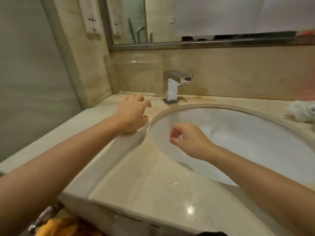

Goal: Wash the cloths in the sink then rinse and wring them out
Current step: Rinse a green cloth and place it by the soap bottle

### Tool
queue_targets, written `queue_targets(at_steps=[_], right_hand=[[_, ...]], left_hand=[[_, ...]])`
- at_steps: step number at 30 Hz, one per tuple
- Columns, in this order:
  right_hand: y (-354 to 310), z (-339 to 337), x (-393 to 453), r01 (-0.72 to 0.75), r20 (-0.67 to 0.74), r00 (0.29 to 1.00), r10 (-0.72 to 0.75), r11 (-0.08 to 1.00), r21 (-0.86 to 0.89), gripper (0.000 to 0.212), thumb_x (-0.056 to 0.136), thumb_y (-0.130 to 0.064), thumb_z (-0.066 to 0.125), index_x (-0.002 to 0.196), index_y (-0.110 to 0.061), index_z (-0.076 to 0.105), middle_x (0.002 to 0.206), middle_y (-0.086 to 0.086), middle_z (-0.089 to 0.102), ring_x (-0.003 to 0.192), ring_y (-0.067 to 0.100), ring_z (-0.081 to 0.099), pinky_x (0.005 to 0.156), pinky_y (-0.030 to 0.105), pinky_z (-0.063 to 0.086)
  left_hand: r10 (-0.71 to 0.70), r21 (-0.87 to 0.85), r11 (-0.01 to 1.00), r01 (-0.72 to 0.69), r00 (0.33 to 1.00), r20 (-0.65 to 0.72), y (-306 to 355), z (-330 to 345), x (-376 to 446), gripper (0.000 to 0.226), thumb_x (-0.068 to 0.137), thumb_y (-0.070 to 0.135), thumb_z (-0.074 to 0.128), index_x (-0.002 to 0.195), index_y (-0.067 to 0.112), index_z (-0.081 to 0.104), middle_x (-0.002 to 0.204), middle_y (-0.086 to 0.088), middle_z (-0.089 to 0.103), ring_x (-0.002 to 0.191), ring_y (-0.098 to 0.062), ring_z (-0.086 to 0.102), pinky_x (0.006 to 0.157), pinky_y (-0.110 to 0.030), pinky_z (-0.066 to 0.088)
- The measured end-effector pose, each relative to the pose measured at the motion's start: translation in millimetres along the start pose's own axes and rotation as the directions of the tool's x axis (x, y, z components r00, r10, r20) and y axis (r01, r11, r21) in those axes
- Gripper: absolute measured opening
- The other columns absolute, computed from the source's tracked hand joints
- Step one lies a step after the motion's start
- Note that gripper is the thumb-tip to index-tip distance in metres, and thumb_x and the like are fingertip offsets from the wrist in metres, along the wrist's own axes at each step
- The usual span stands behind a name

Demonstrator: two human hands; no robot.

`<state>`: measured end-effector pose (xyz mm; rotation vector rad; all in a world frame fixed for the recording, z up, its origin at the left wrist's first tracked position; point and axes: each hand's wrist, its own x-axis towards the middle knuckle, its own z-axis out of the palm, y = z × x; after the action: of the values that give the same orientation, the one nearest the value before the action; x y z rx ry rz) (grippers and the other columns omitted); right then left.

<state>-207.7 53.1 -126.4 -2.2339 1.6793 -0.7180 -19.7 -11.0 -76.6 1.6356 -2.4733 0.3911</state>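
Head view: left hand (132,114) hovers over the counter (144,181) at the sink's (170,109) left rim, fingers loosely curled, holding nothing. Right hand (187,139) hangs over the basin, fingers bent, also empty. A crumpled white cloth (300,113) lies at the counter's right edge, not yet in the sink. Risk: counter looks wet, so cloth or hands may slip; faucet (175,86) is off.

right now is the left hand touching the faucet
Apart. The head view shows bare countertop between the left hand and the base of the faucet; the fingers are loosely spread and holding nothing.
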Motion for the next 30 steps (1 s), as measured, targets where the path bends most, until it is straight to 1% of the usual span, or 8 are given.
queue_targets(at_steps=[5,8,11,15,18,23,27,30], right_hand=[[-18.0,22.6,23.9,-0.046,0.005,0.999,0.045,0.986,0.158,0.008,0.088,-0.018,0.064,0.081,-0.021,0.062,0.087,-0.004,0.064,0.089,0.015,0.06,0.077,0.028,0.045],[-13.8,20.5,29.4,-0.052,-0.008,0.999,0.054,0.987,0.152,0.01,0.088,-0.018,0.064,0.079,-0.023,0.061,0.084,-0.006,0.063,0.087,0.015,0.06,0.077,0.029,0.046],[-0.9,17.2,29.5,-0.079,-0.035,0.996,0.087,0.981,0.179,0.01,0.089,-0.016,0.062,0.081,-0.023,0.061,0.087,-0.004,0.065,0.087,0.015,0.06,0.074,0.028,0.046],[18.9,11.5,30.7,-0.189,-0.102,0.968,0.229,0.935,0.3,0.011,0.091,-0.014,0.06,0.1,-0.021,0.057,0.091,0.0,0.063,0.085,0.016,0.059,0.061,0.02,0.043],[29.8,2.1,36.3,-0.261,-0.161,0.93,0.33,0.902,0.344,0.029,0.092,-0.011,0.056,0.119,-0.019,0.05,0.096,0.001,0.06,0.086,0.016,0.056,0.066,0.027,0.045],[46.6,-25.8,64.4,-0.241,-0.212,0.959,0.186,0.931,-0.273,0.057,0.093,-0.009,0.05,0.146,-0.013,0.03,0.147,0.007,0.036,0.134,0.026,0.033,0.106,0.034,0.032],[56.0,-53.3,105.4,-0.172,-0.178,0.981,0.072,0.742,-0.648,0.074,0.093,-0.005,0.044,0.153,-0.006,0.001,0.162,0.009,-0.01,0.149,0.024,-0.008,0.119,0.037,0.01],[63.9,-62.0,133.9,-0.097,-0.114,0.994,0.001,0.533,-0.841,0.07,0.096,-0.011,0.037,0.152,-0.003,-0.004,0.159,0.015,-0.02,0.147,0.027,-0.018,0.121,0.041,-0.003]], left_hand=[[-0.439,-0.087,0.887,0.454,0.886,0.15,-34.9,11.9,-12.8,0.057,0.089,0.054,0.055,0.126,0.012,0.045,0.126,-0.013,0.053,0.112,-0.032,0.051,0.086,-0.038,0.043],[-0.458,-0.188,0.85,0.491,0.867,0.195,-36.8,16.5,-11.9,0.039,0.093,0.049,0.053,0.105,0.012,0.051,0.107,-0.01,0.062,0.088,-0.027,0.054,0.071,-0.033,0.042],[-0.427,-0.443,0.797,0.412,0.901,0.071,-18.7,15.7,0.7,0.028,0.094,0.036,0.054,0.103,0.01,0.058,0.1,-0.009,0.064,0.091,-0.027,0.058,0.077,-0.035,0.048],[-0.441,-0.888,0.271,0.37,0.868,0.227,24.7,14.0,41.4,0.02,0.092,0.029,0.061,0.092,0.01,0.066,0.096,-0.013,0.067,0.087,-0.027,0.062,0.078,-0.033,0.049],[-0.302,-0.85,-0.245,0.467,0.796,0.525,55.8,24.5,74.5,0.02,0.093,0.034,0.058,0.099,0.015,0.059,0.086,-0.009,0.062,0.072,-0.022,0.059,0.055,-0.025,0.046],[-0.116,-0.59,-0.656,0.471,0.71,0.695,94.8,57.0,102.9,0.027,0.096,0.039,0.05,0.092,0.014,0.058,0.081,-0.007,0.058,0.068,-0.018,0.052,0.054,-0.027,0.038],[-0.027,-0.46,-0.775,0.433,0.705,0.709,90.8,75.3,115.1,0.025,0.095,0.042,0.048,0.092,0.02,0.06,0.075,-0.004,0.057,0.065,-0.017,0.051,0.051,-0.025,0.037],[0.046,-0.37,-0.831,0.415,0.715,0.698,83.3,79.7,119.1,0.031,0.096,0.039,0.044,0.079,0.018,0.059,0.068,-0.004,0.056,0.064,-0.019,0.05,0.062,-0.028,0.041]])
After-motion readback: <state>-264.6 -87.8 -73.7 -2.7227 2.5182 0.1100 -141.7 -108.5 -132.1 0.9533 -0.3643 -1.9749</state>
